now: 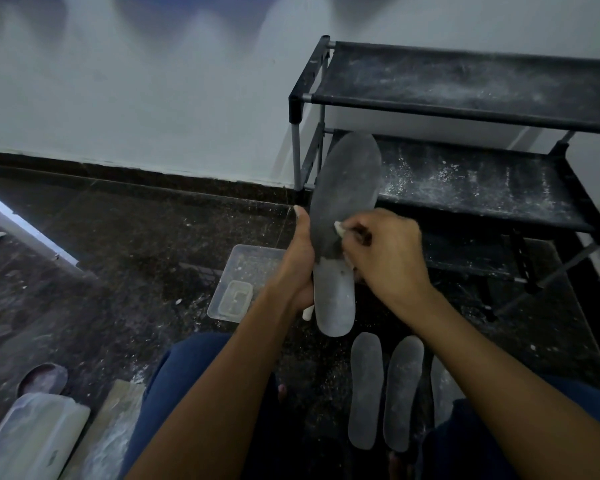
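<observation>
Evidently light and bendy, the long flat grey shoe insole (343, 188) is held upright over the dark speckled floor (153, 244), near the black rack (465, 109). Its middle is gripped by the curled left hand (300, 258); a small white lump (340, 231) is pinched against it by the right hand (385, 251). Unsupported ends would likely flex.

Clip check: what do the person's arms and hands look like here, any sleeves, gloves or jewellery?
Both are bare: the left hand and right hand wear no gloves, and no ring, watch or bracelet shows. No sleeve reaches the left forearm or right forearm within the frame. Dark blue trousers cover the knees below.
</observation>
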### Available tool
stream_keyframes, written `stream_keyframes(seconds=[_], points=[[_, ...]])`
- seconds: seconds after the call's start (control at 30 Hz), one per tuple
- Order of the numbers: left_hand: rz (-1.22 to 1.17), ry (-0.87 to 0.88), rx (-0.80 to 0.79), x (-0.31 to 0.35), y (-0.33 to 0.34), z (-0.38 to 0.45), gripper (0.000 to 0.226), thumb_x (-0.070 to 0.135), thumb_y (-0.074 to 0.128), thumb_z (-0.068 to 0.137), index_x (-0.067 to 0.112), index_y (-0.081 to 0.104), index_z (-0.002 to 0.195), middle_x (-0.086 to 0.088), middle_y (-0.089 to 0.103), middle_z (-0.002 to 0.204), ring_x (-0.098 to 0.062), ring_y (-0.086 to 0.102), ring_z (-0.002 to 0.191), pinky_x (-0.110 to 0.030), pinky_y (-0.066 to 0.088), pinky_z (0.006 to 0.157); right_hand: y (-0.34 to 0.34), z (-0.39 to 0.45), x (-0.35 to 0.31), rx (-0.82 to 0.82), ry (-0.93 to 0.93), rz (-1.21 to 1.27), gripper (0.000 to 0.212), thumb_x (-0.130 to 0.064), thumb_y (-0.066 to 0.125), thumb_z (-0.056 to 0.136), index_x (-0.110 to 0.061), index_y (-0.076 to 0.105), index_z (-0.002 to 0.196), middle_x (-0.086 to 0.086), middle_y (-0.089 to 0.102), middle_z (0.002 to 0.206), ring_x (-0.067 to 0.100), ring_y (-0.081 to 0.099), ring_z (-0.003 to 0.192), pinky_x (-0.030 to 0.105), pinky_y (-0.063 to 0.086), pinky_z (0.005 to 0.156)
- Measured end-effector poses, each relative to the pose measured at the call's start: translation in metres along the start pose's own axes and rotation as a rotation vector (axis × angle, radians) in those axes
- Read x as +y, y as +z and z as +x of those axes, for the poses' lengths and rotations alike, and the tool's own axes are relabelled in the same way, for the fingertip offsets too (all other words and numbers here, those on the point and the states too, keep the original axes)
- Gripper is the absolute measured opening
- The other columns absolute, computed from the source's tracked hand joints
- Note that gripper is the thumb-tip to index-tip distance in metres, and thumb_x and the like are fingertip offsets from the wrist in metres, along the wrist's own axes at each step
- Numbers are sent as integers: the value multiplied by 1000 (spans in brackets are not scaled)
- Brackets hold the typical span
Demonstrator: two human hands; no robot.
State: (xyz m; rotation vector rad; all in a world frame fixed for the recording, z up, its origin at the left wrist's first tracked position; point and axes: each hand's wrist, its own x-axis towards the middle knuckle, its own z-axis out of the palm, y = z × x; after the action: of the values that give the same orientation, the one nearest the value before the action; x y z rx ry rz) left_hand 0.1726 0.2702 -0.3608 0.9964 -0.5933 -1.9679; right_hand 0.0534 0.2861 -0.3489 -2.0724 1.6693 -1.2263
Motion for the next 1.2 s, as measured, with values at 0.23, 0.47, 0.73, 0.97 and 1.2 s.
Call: stream_keyframes(seconds=[0.23,0.47,0.73,0.97,1.2], points=[[-12,1,-38,1,-4,0,84,70,17,90,2,61,116,-13,72,102,-19,70,94,-27,57,79,7,-14,-12,-217,31,124,5,-11,69,79,-8,74,77,2,70,68,5,62,58,17,51,60],[-56,-5,-9,-2,-5,0,52,44,29,100,6,65,98,-9,71,79,-19,69,69,-24,56,63,7,-1,-2,36,9,-11,6,-8,67,81,-5,71,78,7,66,77,12,61,64,23,53,62],[-91,56,27,2,-4,-4,47,34,31,100,1,64,99,-14,72,89,-21,71,77,-26,59,67,13,-26,-26,-176,114,213,4,-7,69,78,-5,72,76,3,69,68,5,63,58,10,49,58],[-138,54,-13,-1,5,-8,47,29,30,100,1,67,93,-12,73,80,-20,71,71,-26,59,65,5,-6,-22,-7,176,264,7,-13,69,82,-9,74,82,-3,70,71,0,64,65,6,48,60],[-169,73,-20,1,1,-7,55,27,32,99,0,74,77,-12,72,74,-20,71,66,-25,58,59,11,-24,-31,-106,190,317,4,-11,69,80,-9,73,79,-3,70,69,1,65,65,8,50,62]])
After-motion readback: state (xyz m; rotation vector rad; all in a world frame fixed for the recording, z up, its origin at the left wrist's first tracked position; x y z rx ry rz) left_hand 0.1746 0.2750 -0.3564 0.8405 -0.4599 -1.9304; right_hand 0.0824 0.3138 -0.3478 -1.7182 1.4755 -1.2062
